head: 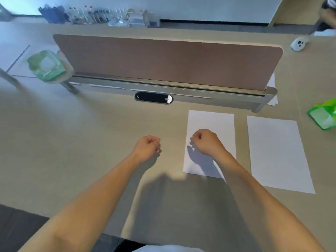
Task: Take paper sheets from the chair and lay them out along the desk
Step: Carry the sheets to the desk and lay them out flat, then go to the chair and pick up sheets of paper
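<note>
Brown divider panel (167, 60) spans the frame's middle, upright. Black oval cable grommet (153, 97) sits just below its base rail. Green tissue pack (322, 113) at right edge; a second green pack (45, 65) upper left. White round gadget (298, 44) upper right. Blurred bottles (87, 14), clear organizer (138, 17) and dark blue bag (52, 13) along the top.

office | shared desk (72, 142) | brown divider panel (163, 60) | cable grommet (153, 97)

no legible text, green packet (322, 115) print too blurred
</note>
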`<state>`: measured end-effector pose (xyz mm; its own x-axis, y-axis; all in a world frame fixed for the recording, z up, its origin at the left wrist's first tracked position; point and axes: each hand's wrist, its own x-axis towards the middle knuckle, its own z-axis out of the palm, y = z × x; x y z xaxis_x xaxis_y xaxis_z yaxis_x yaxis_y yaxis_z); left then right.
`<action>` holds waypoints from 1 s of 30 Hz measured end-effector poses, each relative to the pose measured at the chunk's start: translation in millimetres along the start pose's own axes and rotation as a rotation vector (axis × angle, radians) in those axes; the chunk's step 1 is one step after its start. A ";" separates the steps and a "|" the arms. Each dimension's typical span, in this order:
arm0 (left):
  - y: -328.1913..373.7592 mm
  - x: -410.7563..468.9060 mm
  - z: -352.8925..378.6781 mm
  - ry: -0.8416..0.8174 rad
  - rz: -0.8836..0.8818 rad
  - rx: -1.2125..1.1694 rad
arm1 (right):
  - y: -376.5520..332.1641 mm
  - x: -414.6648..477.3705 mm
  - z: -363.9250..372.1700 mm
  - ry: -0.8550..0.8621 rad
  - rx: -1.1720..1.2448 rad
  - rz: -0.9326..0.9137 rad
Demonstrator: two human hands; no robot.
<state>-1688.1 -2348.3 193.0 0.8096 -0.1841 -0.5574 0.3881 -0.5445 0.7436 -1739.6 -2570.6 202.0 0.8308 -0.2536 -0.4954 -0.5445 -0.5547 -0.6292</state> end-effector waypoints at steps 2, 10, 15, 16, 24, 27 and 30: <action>-31.1 -20.5 -48.5 0.031 0.016 0.127 | -41.4 -13.6 28.5 -0.052 -0.129 -0.106; -189.8 -171.4 -271.4 0.324 -0.103 0.194 | -225.4 -97.1 202.1 -0.178 -0.725 -0.451; -265.2 -277.3 -387.9 0.565 -0.152 0.239 | -342.4 -158.2 318.3 -0.185 -0.839 -0.706; -278.5 -295.6 -405.4 0.610 -0.153 0.225 | -361.8 -169.6 339.5 -0.195 -0.849 -0.761; -383.6 -391.9 -504.1 0.880 -0.285 0.050 | -480.8 -220.7 500.8 -0.341 -0.893 -1.096; -422.9 -406.5 -542.8 0.973 -0.345 -0.009 | -526.3 -227.7 556.6 -0.416 -0.865 -1.163; -457.5 -410.3 -599.3 1.033 -0.403 -0.017 | -579.1 -224.6 613.9 -0.451 -0.832 -1.204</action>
<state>-1933.9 -1533.3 302.9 0.5977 0.7790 -0.1893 0.7052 -0.3986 0.5864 -1681.7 -1705.9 310.0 0.5314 0.8268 -0.1843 0.7505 -0.5604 -0.3503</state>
